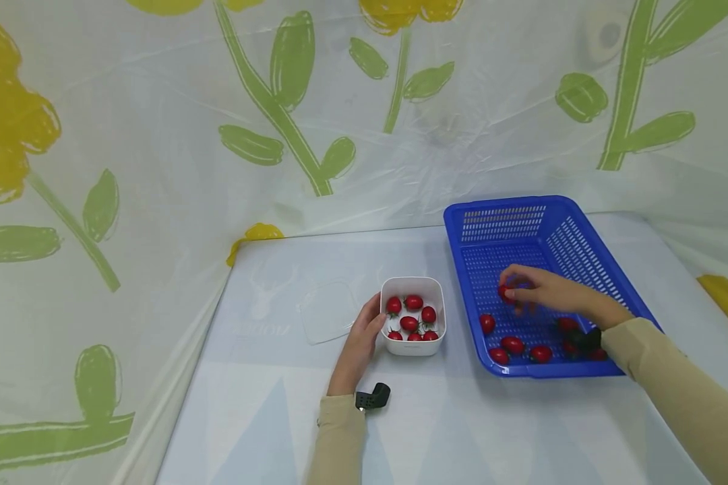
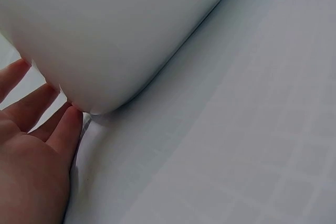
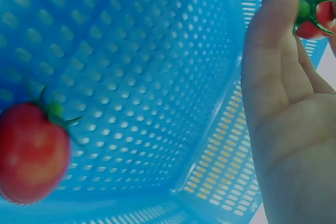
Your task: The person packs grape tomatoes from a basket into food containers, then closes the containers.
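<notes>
My right hand (image 1: 536,289) is over the blue plastic basket (image 1: 470,269), pinching a cherry tomato (image 3: 310,19) between thumb and fingers. In the right wrist view this tomato shows its green stem. More cherry tomatoes (image 1: 512,345) lie loose along the basket's near side, some partly hidden under my right wrist. A square white box (image 1: 412,348) stands left of the basket, with several tomatoes (image 1: 409,324) on its bottom. My left hand (image 1: 358,343) rests its fingertips against the box's left side, fingers extended, as the left wrist view also shows.
A clear flat lid (image 1: 327,313) lies on the white table (image 1: 267,377), left of the box. Behind the table hangs a white curtain (image 1: 176,135) printed with yellow flowers and green leaves. The basket's raised walls surround my right hand.
</notes>
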Tool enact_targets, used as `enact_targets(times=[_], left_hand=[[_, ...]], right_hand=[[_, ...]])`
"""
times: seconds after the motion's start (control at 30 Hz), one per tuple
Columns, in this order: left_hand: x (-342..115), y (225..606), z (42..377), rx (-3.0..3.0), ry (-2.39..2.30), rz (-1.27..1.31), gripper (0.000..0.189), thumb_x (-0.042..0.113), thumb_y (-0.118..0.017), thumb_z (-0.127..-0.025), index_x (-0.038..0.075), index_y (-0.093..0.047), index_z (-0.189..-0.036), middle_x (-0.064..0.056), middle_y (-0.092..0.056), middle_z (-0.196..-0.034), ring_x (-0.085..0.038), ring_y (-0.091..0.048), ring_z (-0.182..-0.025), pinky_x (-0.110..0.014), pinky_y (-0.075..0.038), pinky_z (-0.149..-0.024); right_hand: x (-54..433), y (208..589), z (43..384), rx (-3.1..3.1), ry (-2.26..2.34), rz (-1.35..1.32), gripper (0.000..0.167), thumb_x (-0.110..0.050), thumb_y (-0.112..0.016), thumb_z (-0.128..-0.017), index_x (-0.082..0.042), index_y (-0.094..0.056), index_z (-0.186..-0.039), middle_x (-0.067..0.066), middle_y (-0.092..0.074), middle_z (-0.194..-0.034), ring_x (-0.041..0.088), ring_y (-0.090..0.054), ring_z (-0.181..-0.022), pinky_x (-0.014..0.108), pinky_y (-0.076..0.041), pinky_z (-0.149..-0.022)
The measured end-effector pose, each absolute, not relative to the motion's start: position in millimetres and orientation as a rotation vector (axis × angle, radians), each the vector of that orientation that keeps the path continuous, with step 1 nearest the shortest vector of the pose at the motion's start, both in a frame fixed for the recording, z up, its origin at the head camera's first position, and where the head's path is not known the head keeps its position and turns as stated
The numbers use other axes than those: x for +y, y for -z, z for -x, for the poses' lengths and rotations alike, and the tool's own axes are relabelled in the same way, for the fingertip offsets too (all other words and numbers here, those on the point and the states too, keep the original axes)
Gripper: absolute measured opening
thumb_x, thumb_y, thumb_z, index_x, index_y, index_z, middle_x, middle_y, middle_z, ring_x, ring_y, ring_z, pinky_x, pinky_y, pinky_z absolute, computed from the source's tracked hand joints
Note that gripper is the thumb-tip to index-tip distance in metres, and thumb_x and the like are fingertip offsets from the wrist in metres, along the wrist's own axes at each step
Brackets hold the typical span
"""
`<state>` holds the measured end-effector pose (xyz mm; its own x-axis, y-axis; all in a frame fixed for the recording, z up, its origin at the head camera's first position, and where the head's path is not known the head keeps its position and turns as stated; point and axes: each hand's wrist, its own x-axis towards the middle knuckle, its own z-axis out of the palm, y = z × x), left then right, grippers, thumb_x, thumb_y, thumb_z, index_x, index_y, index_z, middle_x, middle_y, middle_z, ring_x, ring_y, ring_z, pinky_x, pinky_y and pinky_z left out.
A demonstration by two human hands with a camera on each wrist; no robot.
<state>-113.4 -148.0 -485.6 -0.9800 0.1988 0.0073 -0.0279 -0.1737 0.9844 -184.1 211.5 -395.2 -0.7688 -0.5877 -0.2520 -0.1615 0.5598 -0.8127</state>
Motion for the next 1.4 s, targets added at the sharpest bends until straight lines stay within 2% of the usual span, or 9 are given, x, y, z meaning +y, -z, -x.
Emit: enact_targets(times=[0.27, 0.37, 0.5, 0.6, 0.8, 0.9, 1.1, 1.23, 1.4], left_hand=[[-148, 487, 113, 1.928, -2.285, -0.193, 0.049, 0.033, -0.048, -0.091, 0.024, -0.034, -0.137, 0.005, -0.031, -0.140, -0.011, -0.024, -0.129, -0.036, -0.017, -0.106], [-149, 486, 114, 1.918, -2.285, -0.189, 0.048, 0.030, -0.047, -0.092, 0.023, -0.033, -0.138, 0.004, -0.031, -0.141, -0.011, -0.024, -0.130, -0.036, -0.017, -0.106], [-149, 482, 113, 1.918, -2.270, -0.185, 0.046, 0.024, -0.044, -0.094, 0.021, -0.032, -0.138, 0.003, -0.030, -0.141, -0.012, -0.024, -0.130, -0.037, -0.019, -0.106], [-149, 473, 110, 1.946, -2.242, -0.181, 0.045, 0.022, -0.042, -0.095, 0.021, -0.031, -0.139, 0.003, -0.030, -0.141, -0.013, -0.024, -0.130, -0.036, -0.020, -0.105], [-149, 482, 112, 1.938, -2.274, -0.195, 0.045, 0.026, -0.045, -0.093, 0.023, -0.034, -0.137, 0.005, -0.032, -0.140, -0.011, -0.025, -0.129, -0.036, -0.019, -0.106], [-149, 486, 113, 1.929, -2.277, -0.187, 0.046, 0.027, -0.046, -0.093, 0.024, -0.034, -0.137, 0.005, -0.031, -0.140, -0.012, -0.024, -0.129, -0.037, -0.018, -0.106], [-149, 486, 113, 1.902, -2.284, -0.213, 0.048, 0.028, -0.045, -0.093, 0.021, -0.031, -0.139, 0.002, -0.028, -0.142, -0.013, -0.022, -0.131, -0.037, -0.016, -0.106], [-149, 487, 113, 1.886, -2.289, -0.217, 0.050, 0.031, -0.047, -0.092, 0.021, -0.031, -0.139, 0.002, -0.028, -0.142, -0.012, -0.022, -0.130, -0.036, -0.016, -0.106], [-149, 487, 113, 1.909, -2.287, -0.206, 0.050, 0.033, -0.048, -0.091, 0.022, -0.033, -0.138, 0.003, -0.030, -0.141, -0.012, -0.024, -0.130, -0.036, -0.017, -0.106]], right_hand=[[202, 382, 180, 2.328, 1.118, 0.722, 0.022, -0.028, -0.048, -0.092, -0.018, -0.054, -0.111, 0.019, -0.055, -0.087, 0.036, -0.055, -0.072, 0.039, -0.050, -0.061], [196, 374, 178, 2.346, 1.119, 0.693, 0.027, -0.031, -0.054, -0.089, -0.022, -0.051, -0.115, 0.017, -0.055, -0.098, 0.035, -0.056, -0.076, 0.040, -0.050, -0.064], [189, 364, 172, 2.366, 1.112, 0.671, 0.036, -0.025, -0.060, -0.085, -0.026, -0.049, -0.119, 0.011, -0.049, -0.119, 0.031, -0.052, -0.100, 0.044, -0.049, -0.077], [185, 359, 168, 2.387, 1.109, 0.678, 0.037, -0.023, -0.062, -0.084, -0.027, -0.049, -0.119, 0.009, -0.048, -0.123, 0.030, -0.047, -0.110, 0.045, -0.047, -0.081], [173, 352, 159, 2.416, 1.063, 0.736, 0.036, -0.026, -0.061, -0.085, -0.025, -0.053, -0.120, 0.008, -0.053, -0.120, 0.026, -0.051, -0.106, 0.034, -0.050, -0.077], [168, 350, 153, 2.437, 1.015, 0.748, 0.040, -0.032, -0.060, -0.084, -0.023, -0.053, -0.122, 0.004, -0.054, -0.118, 0.024, -0.051, -0.106, 0.035, -0.049, -0.080], [157, 350, 139, 2.577, 1.004, 0.698, 0.044, -0.038, -0.061, -0.082, -0.027, -0.053, -0.124, 0.003, -0.058, -0.113, 0.022, -0.055, -0.099, 0.036, -0.050, -0.078], [150, 349, 130, 2.679, 0.961, 0.723, 0.044, -0.033, -0.063, -0.081, -0.021, -0.055, -0.123, 0.004, -0.060, -0.108, 0.020, -0.058, -0.093, 0.034, -0.051, -0.075], [140, 344, 118, 2.713, 0.954, 0.764, 0.041, -0.028, -0.063, -0.083, -0.017, -0.055, -0.122, 0.005, -0.056, -0.115, 0.021, -0.056, -0.096, 0.037, -0.051, -0.076]])
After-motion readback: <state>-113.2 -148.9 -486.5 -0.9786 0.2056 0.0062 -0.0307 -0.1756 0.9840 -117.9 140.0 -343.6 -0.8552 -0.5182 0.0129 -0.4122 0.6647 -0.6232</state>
